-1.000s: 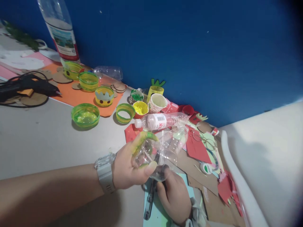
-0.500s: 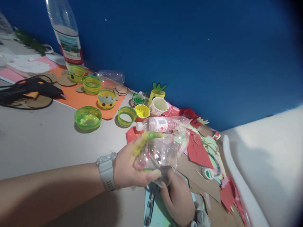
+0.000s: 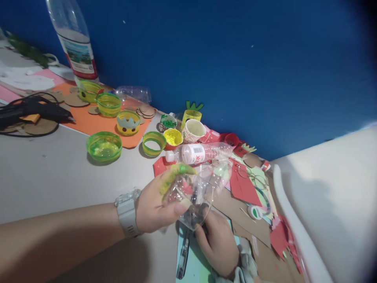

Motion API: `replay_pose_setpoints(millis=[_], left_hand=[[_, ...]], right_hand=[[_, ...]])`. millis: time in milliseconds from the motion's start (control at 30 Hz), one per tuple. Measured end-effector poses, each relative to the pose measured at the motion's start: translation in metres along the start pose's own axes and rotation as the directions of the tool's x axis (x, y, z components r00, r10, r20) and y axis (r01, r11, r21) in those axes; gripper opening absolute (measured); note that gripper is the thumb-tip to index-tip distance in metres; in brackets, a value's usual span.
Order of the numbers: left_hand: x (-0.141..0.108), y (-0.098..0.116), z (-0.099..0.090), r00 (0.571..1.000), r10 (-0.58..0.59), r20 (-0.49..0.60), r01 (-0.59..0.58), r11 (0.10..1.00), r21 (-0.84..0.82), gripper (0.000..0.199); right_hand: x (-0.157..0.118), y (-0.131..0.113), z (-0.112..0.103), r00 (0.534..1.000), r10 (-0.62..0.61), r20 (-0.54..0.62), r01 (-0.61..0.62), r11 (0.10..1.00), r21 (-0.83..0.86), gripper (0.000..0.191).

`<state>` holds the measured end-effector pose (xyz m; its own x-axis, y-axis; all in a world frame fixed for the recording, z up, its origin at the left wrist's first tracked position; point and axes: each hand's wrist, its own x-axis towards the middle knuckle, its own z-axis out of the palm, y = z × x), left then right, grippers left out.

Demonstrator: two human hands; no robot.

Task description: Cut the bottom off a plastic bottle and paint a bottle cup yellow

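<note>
My left hand (image 3: 157, 200), smeared with green and yellow paint and with a grey watch at the wrist, is wrapped round a clear plastic bottle (image 3: 203, 188) whose near end looks cut open. At that end my right hand (image 3: 219, 239) is closed, thumb and finger at the plastic rim. Something dark shows between its fingers, mostly hidden, and I cannot make out what it is. A second clear bottle (image 3: 203, 152) with a white label lies just beyond. Below my hands a dark pen-like tool (image 3: 183, 255) rests on light green paper (image 3: 196, 261).
Several green-yellow painted plastic cups, such as one bowl (image 3: 104, 147), stand to the left. Behind are pots of yellow paint (image 3: 173, 137) and green paint (image 3: 168, 123). A glue gun (image 3: 44, 110) lies far left, a tall bottle (image 3: 77, 51) behind it. Red paper (image 3: 244, 182) and cardboard (image 3: 235, 208) cover the right.
The view has shifted slightly, so everything sits a little further left. The bottle has turned a bit in my left hand, and my right hand stays at its rim.
</note>
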<state>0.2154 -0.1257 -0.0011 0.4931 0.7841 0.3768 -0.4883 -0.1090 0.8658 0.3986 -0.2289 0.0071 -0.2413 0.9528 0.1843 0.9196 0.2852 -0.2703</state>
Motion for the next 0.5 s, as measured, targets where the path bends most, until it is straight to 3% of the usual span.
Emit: replay_pose_setpoints(millis=[200, 367, 500], left_hand=[[-0.0014, -0.0018, -0.0007, 0.995, 0.103, -0.014, -0.103, 0.994, 0.022, 0.045], [-0.0031, -0.0043, -0.0012, 0.988, 0.142, 0.064, -0.134, 0.984, -0.118, 0.05], [-0.0044, -0.0022, 0.0031, 0.992, 0.126, 0.027, -0.119, 0.976, -0.181, 0.049]], right_hand=[[-0.003, 0.0, -0.0003, 0.999, -0.036, 0.004, 0.036, 0.999, 0.037, 0.016], [-0.0046, 0.0004, 0.0028, 0.997, -0.07, -0.024, 0.071, 0.997, 0.031, 0.015], [-0.0053, 0.0011, 0.0036, 0.996, -0.077, -0.051, 0.079, 0.996, 0.03, 0.017]])
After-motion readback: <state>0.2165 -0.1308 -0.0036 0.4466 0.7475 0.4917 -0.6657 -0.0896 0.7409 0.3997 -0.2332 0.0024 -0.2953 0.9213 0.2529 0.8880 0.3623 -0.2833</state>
